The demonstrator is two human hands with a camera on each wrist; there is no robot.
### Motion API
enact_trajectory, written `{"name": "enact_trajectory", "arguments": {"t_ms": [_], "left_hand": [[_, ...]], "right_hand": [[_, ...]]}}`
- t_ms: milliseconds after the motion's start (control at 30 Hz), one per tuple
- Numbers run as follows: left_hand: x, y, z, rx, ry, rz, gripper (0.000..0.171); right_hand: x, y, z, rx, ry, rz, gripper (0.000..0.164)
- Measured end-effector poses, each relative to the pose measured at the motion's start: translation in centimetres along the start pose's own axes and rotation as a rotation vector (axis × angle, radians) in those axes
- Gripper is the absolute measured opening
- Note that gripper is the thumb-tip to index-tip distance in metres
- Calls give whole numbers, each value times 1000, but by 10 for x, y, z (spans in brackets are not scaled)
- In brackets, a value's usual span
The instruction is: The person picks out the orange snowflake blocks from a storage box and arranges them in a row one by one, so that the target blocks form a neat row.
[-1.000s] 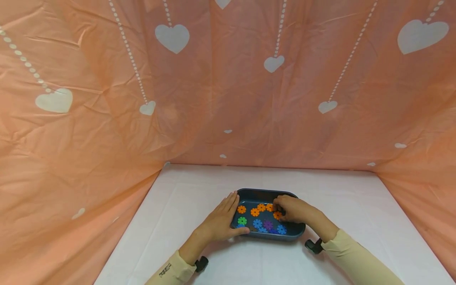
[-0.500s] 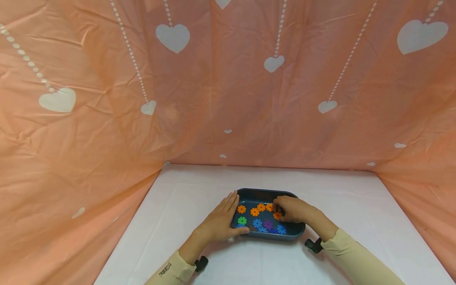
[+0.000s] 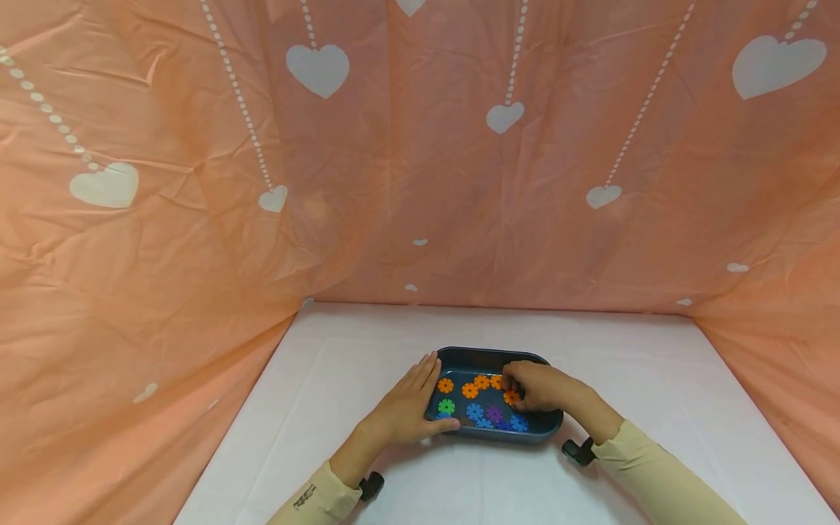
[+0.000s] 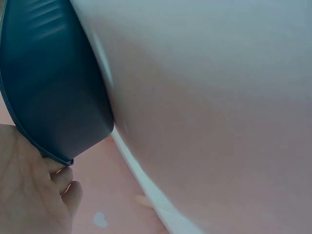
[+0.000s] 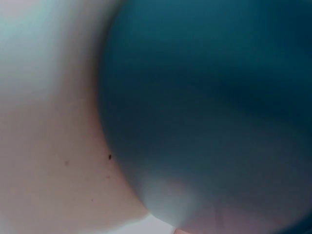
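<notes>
A dark blue-grey rectangular tray [image 3: 488, 435] holds several notched plastic building discs. My left hand [image 3: 403, 408] lies along its left end, fingers straight over the rim and thumb on the near edge. In the left wrist view the palm is at the tray's rim. Inside the right part of the tray, my right hand [image 3: 541, 386] has curled fingers, with an orange notched disc [image 3: 511, 397] between fingertips and thumb, partly covered. Other orange discs [image 3: 482, 382] lie to the left of those fingers. The right wrist view shows only the tray's blurred outer wall [image 5: 204, 112].
Nearer the front of the tray are a green disc [image 3: 446, 406], light blue discs [image 3: 474, 413] and a purple disc [image 3: 494, 415]. The tray stands on a white tabletop [image 3: 361, 339]. Behind and beside it hangs an orange-pink curtain [image 3: 420, 182] with hearts.
</notes>
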State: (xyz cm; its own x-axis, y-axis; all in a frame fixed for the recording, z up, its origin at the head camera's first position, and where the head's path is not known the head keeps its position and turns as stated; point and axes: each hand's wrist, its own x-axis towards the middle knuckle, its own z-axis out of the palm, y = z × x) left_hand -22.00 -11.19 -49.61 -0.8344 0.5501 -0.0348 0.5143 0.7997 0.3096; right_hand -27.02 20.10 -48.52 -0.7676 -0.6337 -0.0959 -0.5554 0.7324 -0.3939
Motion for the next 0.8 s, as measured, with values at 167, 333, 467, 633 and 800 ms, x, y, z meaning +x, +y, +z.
{"name": "enact_trajectory", "arguments": {"t_ms": [167, 333, 467, 633, 800], "left_hand": [[0, 0, 0, 5, 3, 0, 118], [-1, 0, 0, 11, 3, 2, 118], [0, -1, 1, 17, 5, 5, 118], [2, -2, 2, 23, 5, 6, 118], [3, -3, 1, 28, 7, 14, 118]], "right_hand": [[0, 2, 0, 63, 13, -28, 29], [-3, 5, -3, 115, 67, -89, 28], [-7, 7, -7, 146, 110, -123, 26], [-14, 9, -14, 165, 160, -131, 26], [-22, 12, -21, 159, 209, -142, 27]]}}
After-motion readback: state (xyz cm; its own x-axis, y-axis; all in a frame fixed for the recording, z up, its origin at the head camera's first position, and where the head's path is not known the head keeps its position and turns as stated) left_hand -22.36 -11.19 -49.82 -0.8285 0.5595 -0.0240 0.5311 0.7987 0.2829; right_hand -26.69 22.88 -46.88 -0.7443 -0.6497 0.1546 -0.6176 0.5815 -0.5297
